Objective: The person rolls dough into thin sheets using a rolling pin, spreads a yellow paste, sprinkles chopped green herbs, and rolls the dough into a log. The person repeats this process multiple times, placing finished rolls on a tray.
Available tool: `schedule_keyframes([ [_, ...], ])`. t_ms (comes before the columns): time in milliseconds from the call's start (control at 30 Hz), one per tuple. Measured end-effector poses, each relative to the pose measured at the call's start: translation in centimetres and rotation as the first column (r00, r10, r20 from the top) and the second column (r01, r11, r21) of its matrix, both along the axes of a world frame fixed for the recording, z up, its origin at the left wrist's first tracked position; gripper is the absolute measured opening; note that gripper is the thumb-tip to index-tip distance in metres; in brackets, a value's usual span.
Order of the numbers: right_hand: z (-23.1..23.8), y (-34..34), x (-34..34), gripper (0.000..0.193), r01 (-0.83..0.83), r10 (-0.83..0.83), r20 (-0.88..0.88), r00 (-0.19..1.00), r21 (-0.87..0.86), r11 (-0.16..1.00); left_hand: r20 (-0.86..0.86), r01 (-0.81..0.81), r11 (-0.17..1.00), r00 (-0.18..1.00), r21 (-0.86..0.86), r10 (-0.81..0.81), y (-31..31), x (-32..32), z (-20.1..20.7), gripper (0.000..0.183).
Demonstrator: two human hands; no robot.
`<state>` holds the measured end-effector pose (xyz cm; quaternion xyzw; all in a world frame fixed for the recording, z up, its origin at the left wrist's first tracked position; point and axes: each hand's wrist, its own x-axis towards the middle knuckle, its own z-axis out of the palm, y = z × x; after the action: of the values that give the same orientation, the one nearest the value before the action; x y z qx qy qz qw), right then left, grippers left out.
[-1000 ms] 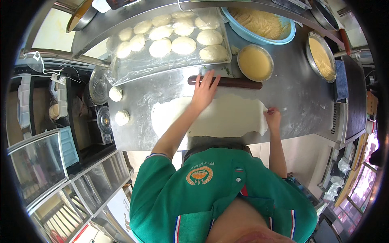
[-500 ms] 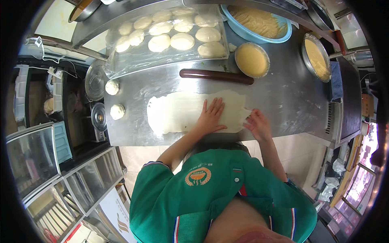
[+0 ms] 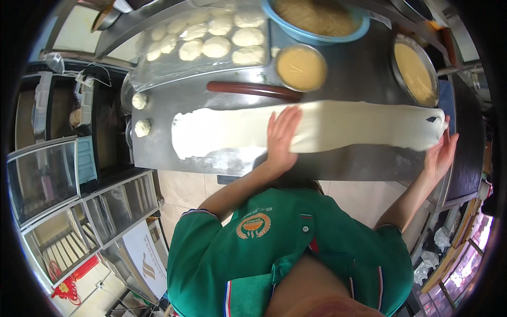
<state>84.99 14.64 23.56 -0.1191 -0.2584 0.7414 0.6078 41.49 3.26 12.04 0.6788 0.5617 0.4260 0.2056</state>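
A long, thin sheet of dough [image 3: 348,126] stretches across the steel table from left to right. My left hand [image 3: 283,138] rests on its middle, fingers extended and close together. At the far right end my right hand [image 3: 441,150] grips the dough's edge, which is lifted and shows a small dark hole near the corner. Behind the sheet lies a brown rolling pin [image 3: 253,91]. Two small lumps of dough [image 3: 141,127] sit at the table's left edge.
At the back left, plastic film covers a tray [image 3: 211,70] of several dough rounds. A bowl of yellow paste [image 3: 301,68], a blue basin [image 3: 311,38] and another metal bowl [image 3: 416,71] stand along the back. A dark-topped unit [image 3: 465,142] adjoins the table's right end.
My right hand has pulled the dough's right end far to the right, drawing the sheet much longer. My left hand has stayed on the dough. The whole view has shifted slightly.
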Motion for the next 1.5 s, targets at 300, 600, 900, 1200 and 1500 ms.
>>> schedule_keyframes([
  [300,-28.6,1.0,22.4,0.015,0.673,-0.137,0.927,0.348,-0.145,0.726,-0.502,0.283,0.933,0.788,-0.22,-0.357,6.4,16.3,-13.8,0.08],
  [600,-30.0,-1.6,26.2,0.011,0.559,-0.275,0.914,-0.297,0.4,0.726,-0.408,0.303,0.935,0.842,-0.184,-0.353,6.2,13.1,-12.4,0.08],
  [900,-24.6,3.5,-3.1,0.034,0.27,-0.406,0.796,-0.449,0.554,0.788,-0.508,-0.257,0.956,0.848,-0.142,0.153,-0.6,-17.7,-10.7,0.077],
  [1200,-21.7,4.2,-36.7,0.032,-0.494,-0.788,0.462,-0.408,0.614,0.615,-0.61,-0.396,0.89,0.77,-0.226,0.188,-5.7,-31.0,-14.4,0.086],
  [1500,-20.4,2.8,-38.2,0.028,0.254,-0.389,0.897,0.208,0.335,0.907,-0.623,-0.44,0.863,0.755,-0.249,0.205,-7.7,-32.3,-13.9,0.08],
])
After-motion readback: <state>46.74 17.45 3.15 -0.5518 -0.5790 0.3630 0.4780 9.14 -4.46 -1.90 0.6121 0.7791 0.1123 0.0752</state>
